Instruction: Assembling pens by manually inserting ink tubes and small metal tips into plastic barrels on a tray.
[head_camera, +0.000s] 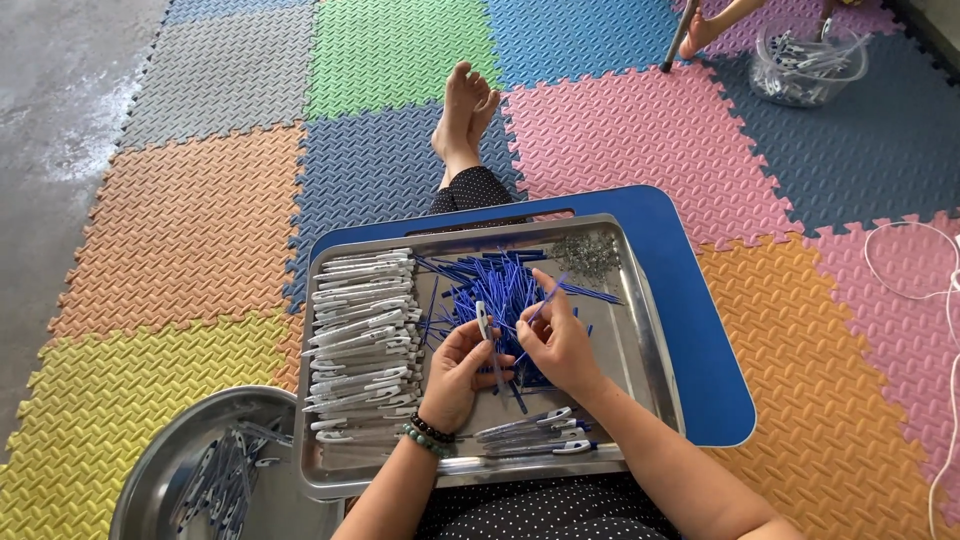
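Note:
My left hand (455, 372) holds a white pen barrel (484, 322) upright over a metal tray (640, 330). My right hand (556, 338) pinches a thin blue refill (541, 305) just right of the barrel, its tip angled toward it. Beneath both hands lies a heap of blue refills (500, 285). Rows of white pen barrels (362, 335) are stacked along the tray's left side. A few assembled pens (535, 432) lie at the tray's near edge. A small pile of metal springs (588, 255) sits in the far right corner.
The tray rests on a blue lap board (700, 320) over my legs. A round metal bowl (170, 450) with several pens stands at lower left. A clear tub (808, 62) of pens and another person's foot (700, 30) are at the far right. Coloured foam mats cover the floor.

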